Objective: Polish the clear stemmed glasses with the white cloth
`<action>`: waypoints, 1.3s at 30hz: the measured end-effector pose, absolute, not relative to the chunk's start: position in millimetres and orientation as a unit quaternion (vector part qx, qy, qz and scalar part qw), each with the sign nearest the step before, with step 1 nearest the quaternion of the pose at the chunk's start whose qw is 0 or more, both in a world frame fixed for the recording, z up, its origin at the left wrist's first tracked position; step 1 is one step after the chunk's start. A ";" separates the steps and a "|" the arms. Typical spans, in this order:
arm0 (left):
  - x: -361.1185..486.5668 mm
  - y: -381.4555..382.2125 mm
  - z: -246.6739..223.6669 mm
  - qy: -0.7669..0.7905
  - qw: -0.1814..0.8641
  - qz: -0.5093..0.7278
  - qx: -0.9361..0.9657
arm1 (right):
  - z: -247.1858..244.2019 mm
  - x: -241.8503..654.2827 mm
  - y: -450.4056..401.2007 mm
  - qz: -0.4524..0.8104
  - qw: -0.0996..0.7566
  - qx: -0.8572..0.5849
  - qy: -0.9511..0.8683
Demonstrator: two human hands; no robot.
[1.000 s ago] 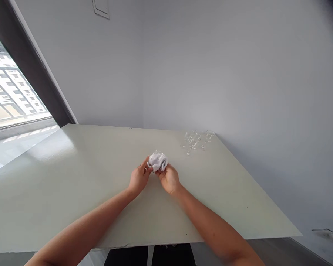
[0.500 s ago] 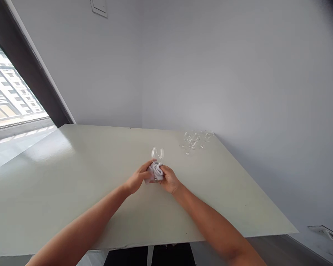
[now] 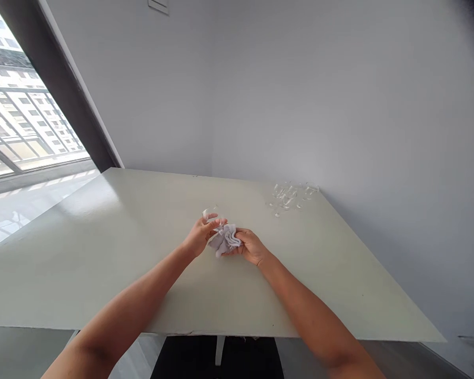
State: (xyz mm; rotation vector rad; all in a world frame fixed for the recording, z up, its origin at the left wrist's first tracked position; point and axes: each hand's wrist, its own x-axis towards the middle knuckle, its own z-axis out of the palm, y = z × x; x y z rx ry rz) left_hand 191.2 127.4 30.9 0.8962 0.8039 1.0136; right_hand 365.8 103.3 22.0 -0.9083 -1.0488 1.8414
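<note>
Mid-frame, just left of centre: clear glass [image 3: 213,213] in my left hand [image 3: 199,235], fingers curled round the bowl, which tilts toward the upper left. My right hand [image 3: 252,246] grips a bunched white cloth [image 3: 221,242] from its right side; cloth sits against the lower part of the glass. Can't tell whether the right fingers also reach the glass through the folds; base hidden too.

Handling, my guess: glass light, stiff, thin-walled, slick on bare skin, easily chipped or cracked. Best hold is low on the bowl, light even pressure, no squeezing or twisting at the rim. Cloth looks soft, limp, very light; takes a pinch anywhere and should add some friction.

More clear glassware [image 3: 288,196] clustered right of centre near the table's far edge, well apart from my hands; pieces overlap, count unclear.

Surface: broad pale table [image 3: 142,273], smooth, a bit glossy, window glare at its far left, so glass could slide on it. Plain grey walls [image 3: 319,95] meet in a corner behind. Window [image 3: 35,116] upper left, dark slanted frame [image 3: 63,79], buildings outside. Small wall panel [image 3: 158,6] at top edge. Something black [image 3: 181,360] bottom centre, below the near edge; can't tell what.
</note>
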 end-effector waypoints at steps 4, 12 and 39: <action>185.1 138.0 23.9 0.381 0.727 0.487 0.299 | 22.4 372.7 101.5 0.489 0.510 -0.466 -0.533; 195.2 129.8 22.7 0.334 0.797 0.446 0.234 | 26.9 361.4 85.5 0.354 0.445 -0.363 -0.738; 212.4 93.6 24.0 0.318 0.346 0.488 0.735 | 21.3 363.0 91.7 0.093 0.295 -0.529 -0.790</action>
